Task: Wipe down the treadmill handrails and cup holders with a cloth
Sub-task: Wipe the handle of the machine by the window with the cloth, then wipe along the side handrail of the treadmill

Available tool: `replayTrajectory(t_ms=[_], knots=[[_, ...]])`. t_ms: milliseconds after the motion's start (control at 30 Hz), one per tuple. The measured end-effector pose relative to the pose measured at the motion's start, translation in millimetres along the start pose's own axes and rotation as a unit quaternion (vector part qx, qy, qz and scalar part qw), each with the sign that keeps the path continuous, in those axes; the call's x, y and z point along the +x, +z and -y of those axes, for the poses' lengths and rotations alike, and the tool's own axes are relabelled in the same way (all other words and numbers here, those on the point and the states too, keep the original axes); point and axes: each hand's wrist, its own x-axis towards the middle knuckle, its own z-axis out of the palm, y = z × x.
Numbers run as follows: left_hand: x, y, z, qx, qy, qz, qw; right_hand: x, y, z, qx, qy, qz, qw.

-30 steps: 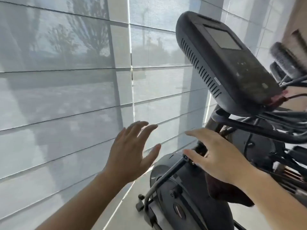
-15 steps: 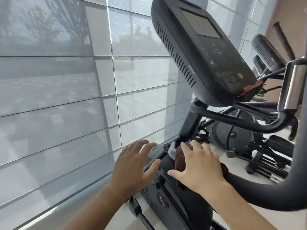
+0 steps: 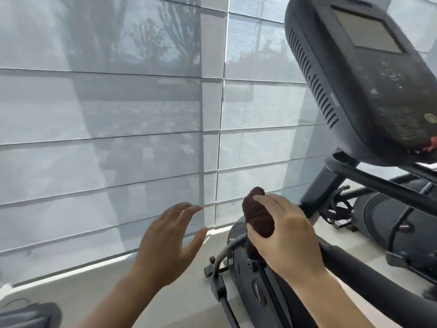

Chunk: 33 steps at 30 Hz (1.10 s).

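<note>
My right hand [image 3: 287, 235] grips a dark brown cloth [image 3: 259, 217] wrapped over the end of a black curved handrail [image 3: 369, 278] that runs off to the lower right. The cloth sticks up above my fingers and hangs a little below my thumb. My left hand [image 3: 169, 240] hovers in the air to the left of the machine, fingers spread, holding nothing. The black console [image 3: 359, 74] with its dark screen leans over the rail at the upper right. No cup holder shows.
A window covered by a translucent grey blind [image 3: 118, 126] fills the left and centre. The machine's black base and crank cover [image 3: 248, 280] sit below my right hand. Another exercise machine [image 3: 390, 216] stands at the right. A grey object [image 3: 28, 316] lies at the bottom left.
My right hand has closed around the cloth on the handrail end and slid it upward along the rail. The left hand stayed open beside it. The view shifted left.
</note>
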Motion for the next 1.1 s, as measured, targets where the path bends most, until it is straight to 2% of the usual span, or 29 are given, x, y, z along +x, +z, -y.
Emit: replayTrajectory(t_ms=[167,367,600,800,933,1100], knots=[[-52.4,-41.8,25.1,0.039,-0.081,-0.040,0.995,-7.6,40.4,47.2,0.192,-0.012,0.081,0.978],[-147.1,-99.2,51.1,0.073,-0.180,-0.081,0.978,-44.2,86.8,118.6,0.296,-0.048,0.170,0.939],[-286.9,-183.4,58.8,0.107,-0.284,-0.114,0.946,-125.8,104.5,239.6,0.360,-0.113,0.241,0.894],[-399.9,-252.9,50.9,0.148,-0.310,-0.129,0.930,-219.0,84.1,338.0,0.405,-0.145,0.257,0.865],[-462.2,-280.6,42.5,0.149,-0.320,-0.122,0.928,-277.5,66.4,377.7,0.420,-0.143,0.256,0.859],[-523.0,-294.8,13.9,0.147,-0.341,-0.120,0.921,-333.6,37.4,394.7,0.417,-0.153,0.277,0.852]])
